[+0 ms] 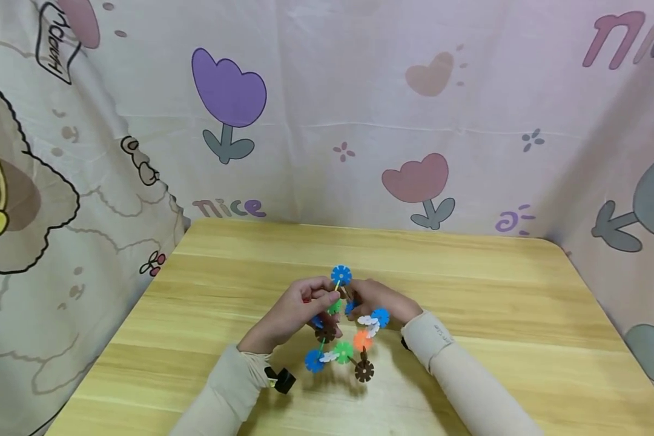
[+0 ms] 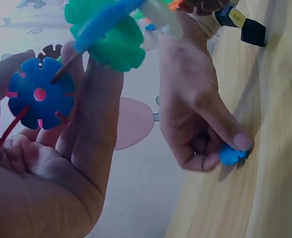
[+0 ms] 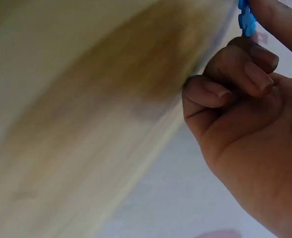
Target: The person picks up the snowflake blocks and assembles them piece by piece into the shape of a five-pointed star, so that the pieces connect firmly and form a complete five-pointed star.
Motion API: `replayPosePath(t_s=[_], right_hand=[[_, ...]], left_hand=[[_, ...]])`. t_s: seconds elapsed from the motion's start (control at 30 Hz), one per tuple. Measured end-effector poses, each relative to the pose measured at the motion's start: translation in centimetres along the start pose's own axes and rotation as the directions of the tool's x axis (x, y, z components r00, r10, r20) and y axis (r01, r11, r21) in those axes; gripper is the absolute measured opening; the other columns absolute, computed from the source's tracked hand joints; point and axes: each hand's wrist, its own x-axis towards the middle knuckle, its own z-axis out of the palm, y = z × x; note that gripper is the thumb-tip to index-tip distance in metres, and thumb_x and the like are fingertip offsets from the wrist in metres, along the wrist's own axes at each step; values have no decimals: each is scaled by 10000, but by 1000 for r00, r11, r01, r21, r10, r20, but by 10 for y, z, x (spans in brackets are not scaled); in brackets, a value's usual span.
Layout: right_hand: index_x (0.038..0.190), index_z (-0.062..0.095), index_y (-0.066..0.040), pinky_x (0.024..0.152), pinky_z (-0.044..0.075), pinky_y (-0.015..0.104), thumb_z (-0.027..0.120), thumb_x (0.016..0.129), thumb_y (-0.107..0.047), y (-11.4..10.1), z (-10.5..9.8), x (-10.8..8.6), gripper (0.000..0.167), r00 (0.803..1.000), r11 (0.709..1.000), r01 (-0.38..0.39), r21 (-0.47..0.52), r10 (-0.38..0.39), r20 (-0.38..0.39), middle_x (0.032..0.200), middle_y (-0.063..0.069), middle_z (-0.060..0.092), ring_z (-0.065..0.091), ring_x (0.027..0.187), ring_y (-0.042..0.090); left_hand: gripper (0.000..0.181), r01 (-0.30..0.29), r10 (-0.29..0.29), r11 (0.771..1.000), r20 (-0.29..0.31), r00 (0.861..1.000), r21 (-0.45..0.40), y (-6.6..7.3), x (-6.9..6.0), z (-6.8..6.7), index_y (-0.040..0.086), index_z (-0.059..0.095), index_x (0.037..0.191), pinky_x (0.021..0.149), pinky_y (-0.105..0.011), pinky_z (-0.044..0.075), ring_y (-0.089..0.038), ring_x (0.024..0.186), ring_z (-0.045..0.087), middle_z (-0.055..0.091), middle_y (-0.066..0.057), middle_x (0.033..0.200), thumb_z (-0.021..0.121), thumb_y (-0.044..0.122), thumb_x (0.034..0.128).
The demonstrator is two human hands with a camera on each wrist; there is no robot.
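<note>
Above the table, my left hand point(image 1: 286, 312) grips a linked structure of notched plastic snowflake discs. A blue disc point(image 1: 341, 275) tops it, and a green disc point(image 1: 344, 352), an orange disc point(image 1: 362, 340), brown and white ones hang lower. In the left wrist view, another blue disc point(image 2: 41, 106) of the structure lies against the left fingers. My right hand point(image 1: 384, 298) is just to the right, pinching a blue snowflake disc point(image 2: 232, 155) between thumb and index finger. The right wrist view shows that disc point(image 3: 246, 22) edge-on, the other fingers curled. Some of the structure is hidden behind the left hand.
A light wooden table point(image 1: 223, 254) lies under both hands. Patterned cloth point(image 1: 316, 79) hangs behind it and along both sides. A small black device point(image 1: 284, 381) sits at the left wrist.
</note>
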Motion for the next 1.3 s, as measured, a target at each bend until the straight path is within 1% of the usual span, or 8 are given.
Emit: replayPosePath(t_s=[0.1, 0.23, 0.4, 0.47, 0.53, 0.7, 0.9, 1.3], right_hand=[[926, 608, -61, 601, 411, 281, 740, 962, -78, 10, -5, -14, 138, 998, 994, 46, 102, -41, -51, 765, 19, 548, 476, 672, 147], [906, 621, -72, 595, 415, 251, 694, 997, -99, 20, -15, -34, 120, 980, 982, 125, 139, -99, -175, 757, 18, 553, 476, 665, 126], [911, 648, -78, 570, 364, 203, 680, 1000, -55, 3, -30, -66, 97, 913, 947, 242, 210, -149, -380, 731, 21, 542, 432, 614, 98], [911, 662, -82, 554, 360, 194, 687, 990, -34, -12, -32, -77, 95, 885, 933, 285, 218, -169, -434, 729, 31, 562, 434, 601, 90], [910, 672, -87, 534, 376, 188, 692, 980, -20, -28, -31, -87, 99, 870, 926, 312, 211, -189, -456, 736, 46, 593, 458, 593, 88], [931, 699, -63, 522, 463, 216, 685, 971, 2, -55, -22, -102, 77, 883, 922, 310, 232, -188, -430, 779, 84, 677, 592, 618, 169], [1011, 674, -23, 585, 556, 263, 671, 966, 30, -63, -16, -103, 70, 903, 916, 272, 296, -136, -408, 813, 91, 719, 713, 725, 301], [1033, 560, -22, 507, 512, 272, 661, 994, 1, -70, -10, -105, 111, 914, 893, 254, 371, -96, -394, 809, 49, 742, 591, 555, 210]], left_hand=[[252, 3, -3, 1000, -2, 1000, -3, 0, 1, 1, -31, 547, 1027, 631, -504, 632, -312, 695, 756, 674, -150, 771, 554, 211, 1095], [238, 14, -14, 1000, -12, 1000, 8, -1, 1, 2, -22, 552, 1042, 644, -506, 633, -323, 714, 758, 680, -141, 783, 554, 210, 1095], [241, 21, -21, 999, -32, 999, 27, -2, 0, 2, -16, 557, 1068, 670, -526, 631, -373, 753, 756, 677, -166, 818, 561, 224, 1093], [242, 13, -12, 999, -34, 999, 34, -2, 0, 2, -15, 547, 1057, 669, -535, 629, -398, 759, 752, 672, -181, 825, 558, 224, 1094], [242, 3, -2, 999, -33, 999, 38, -2, 0, 2, -12, 531, 1036, 666, -539, 627, -414, 759, 748, 667, -189, 828, 556, 222, 1095], [229, -14, 14, 999, -30, 999, 32, -4, 2, 4, -7, 514, 1024, 677, -538, 628, -414, 753, 745, 669, -188, 838, 552, 207, 1094], [223, -7, 8, 1000, -38, 999, 29, -4, 3, 7, -6, 547, 1083, 686, -537, 628, -401, 755, 748, 690, -191, 854, 555, 217, 1094], [243, -30, 32, 999, -38, 999, 37, -3, 2, 10, -7, 558, 1119, 689, -528, 630, -382, 765, 753, 687, -175, 854, 521, 233, 1109]])
